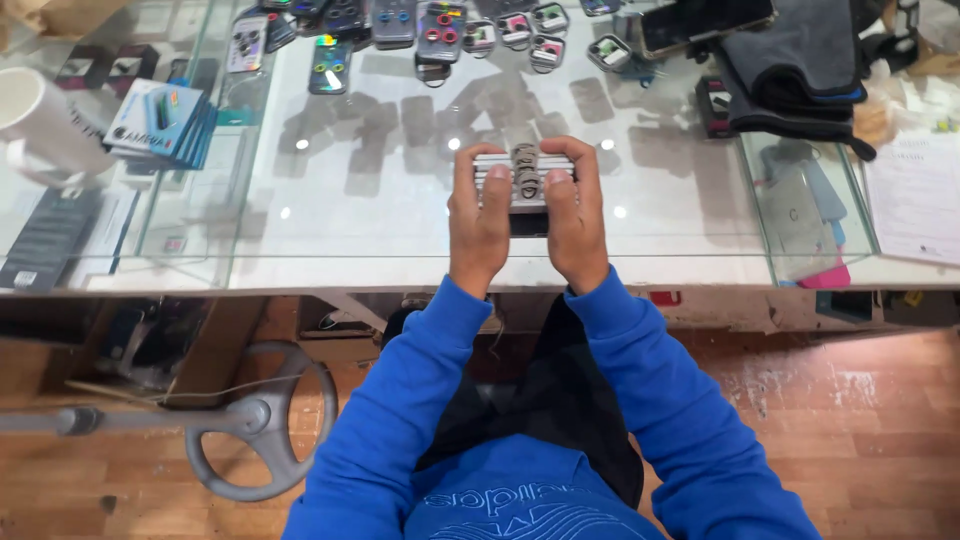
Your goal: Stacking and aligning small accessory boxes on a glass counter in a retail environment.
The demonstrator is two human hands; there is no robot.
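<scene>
1. Closest to the camera, a blue sweatshirt (520, 500) and its two blue sleeves are seen, running up from the bottom edge toward the glass table (400, 220).
2. A small stack of flat grey packs (524, 180) is held between both hands, right above the table's near edge, roughly in the middle of its width.
3. The left hand (478, 222) is clenched on the stack's left side, thumb laid on top; the grip is closed on the stack.
4. The right hand (576, 215) is wrapped around the right side the same way, so that grip is closed on the stack too. The two thumbs are set near each other over the stack's middle.
5. A wide bare patch of glass is left around the hands, with room on both sides and ahead.
6. The far edge is crowded: a row of small packs with coloured rings (440, 30) is spread along it.
7. At the left, a pile of blue cards (160, 120) and a white mug (45, 120) are parked well apart from the hands.
8. At the right, folded dark cloth (800, 60) and a sheet of paper (915, 195) are found near that edge.
9. Below the table edge, a grey wheel-shaped part (262, 420) is seen over the wooden floor (860, 430).
</scene>
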